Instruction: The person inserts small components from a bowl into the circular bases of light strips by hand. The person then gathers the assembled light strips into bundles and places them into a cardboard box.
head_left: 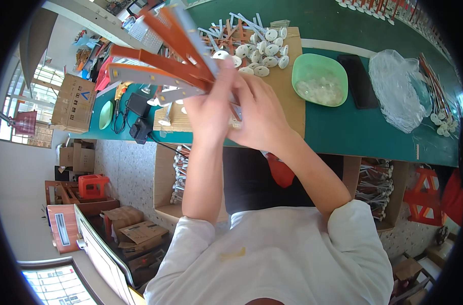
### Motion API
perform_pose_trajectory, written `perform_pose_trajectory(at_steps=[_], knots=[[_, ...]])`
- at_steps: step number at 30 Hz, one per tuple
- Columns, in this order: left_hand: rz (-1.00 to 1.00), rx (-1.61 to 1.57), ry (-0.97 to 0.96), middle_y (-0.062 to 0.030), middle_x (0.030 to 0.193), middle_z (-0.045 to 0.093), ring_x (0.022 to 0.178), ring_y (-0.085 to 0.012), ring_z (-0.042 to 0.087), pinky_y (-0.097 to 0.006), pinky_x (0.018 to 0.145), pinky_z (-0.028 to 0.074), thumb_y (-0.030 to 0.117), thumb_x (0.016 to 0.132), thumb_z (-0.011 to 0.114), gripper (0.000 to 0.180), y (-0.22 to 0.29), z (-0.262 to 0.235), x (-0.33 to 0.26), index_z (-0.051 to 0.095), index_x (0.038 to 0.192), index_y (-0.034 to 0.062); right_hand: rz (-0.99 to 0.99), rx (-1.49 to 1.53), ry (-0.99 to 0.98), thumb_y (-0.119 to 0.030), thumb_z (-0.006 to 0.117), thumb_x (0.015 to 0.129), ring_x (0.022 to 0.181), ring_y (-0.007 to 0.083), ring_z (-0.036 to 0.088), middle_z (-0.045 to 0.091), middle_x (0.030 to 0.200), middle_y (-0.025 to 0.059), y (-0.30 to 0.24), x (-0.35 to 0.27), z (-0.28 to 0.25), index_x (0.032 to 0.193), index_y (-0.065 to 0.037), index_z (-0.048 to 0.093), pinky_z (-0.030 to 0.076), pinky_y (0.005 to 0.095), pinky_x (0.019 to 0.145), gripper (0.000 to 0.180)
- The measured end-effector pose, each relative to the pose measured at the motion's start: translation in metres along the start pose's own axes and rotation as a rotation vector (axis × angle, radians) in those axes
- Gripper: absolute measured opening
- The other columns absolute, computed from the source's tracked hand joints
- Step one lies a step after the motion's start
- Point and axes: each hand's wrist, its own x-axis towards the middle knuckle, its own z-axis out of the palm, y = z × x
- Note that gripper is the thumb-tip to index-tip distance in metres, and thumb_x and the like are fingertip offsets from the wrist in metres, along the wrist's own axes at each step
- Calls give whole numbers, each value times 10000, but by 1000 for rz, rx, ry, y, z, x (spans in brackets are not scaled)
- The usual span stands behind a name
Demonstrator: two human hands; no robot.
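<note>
A fanned bundle of flat LED strips [165, 64], orange on one side and pale with small yellow dots on the other, sticks up and to the left from my hands. My left hand [209, 109] is closed round its lower part, thumb pointing up along the strips. Pressed close beside it, my right hand [262, 109] has its fingers curled at the lower end of the same bundle; the fingertips are partly hidden. Behind them, on a cardboard sheet [295, 76], lies a heap of similar strips with white round discs [262, 71]. Motion blurs the strips slightly.
Right of the cardboard are a green bowl [296, 76] of small clear pieces, a black phone [357, 81], a clear plastic bag [397, 86] and more disc-ended strips [443, 119]. Black adapters [139, 104] with cables lie left. Under the table stand boxes [163, 178] of assembled strips.
</note>
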Motion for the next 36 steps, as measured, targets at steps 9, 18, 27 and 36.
perform_pose_trajectory(at_steps=[9,18,27,36], knots=[[40,131,-324,-42,890,651,791,-87,610,-241,703,508,-6,746,781,486,11,13,33,529,1161,-19,140,44,-36,-169,798,629,894,372,594,623,919,172,19,7,-7,1142,28,534,479,486,818,610],[142,195,-196,-56,804,617,739,-127,612,-256,681,468,3,827,718,284,45,18,30,555,1060,8,2,47,-84,-133,772,634,922,329,607,643,932,127,10,36,-20,1074,-23,596,504,433,791,487],[98,-224,-208,-40,630,588,500,-115,580,-230,442,468,-20,805,735,199,67,16,38,584,935,-18,108,105,-145,-201,813,633,932,350,623,641,995,156,-9,57,-34,1216,-37,555,509,439,798,658],[4,76,-556,-61,651,636,542,-83,575,-194,505,437,33,803,749,119,68,27,37,664,732,-10,176,312,-42,-127,755,630,788,336,661,654,835,135,-16,49,-39,937,-58,580,521,399,703,360]])
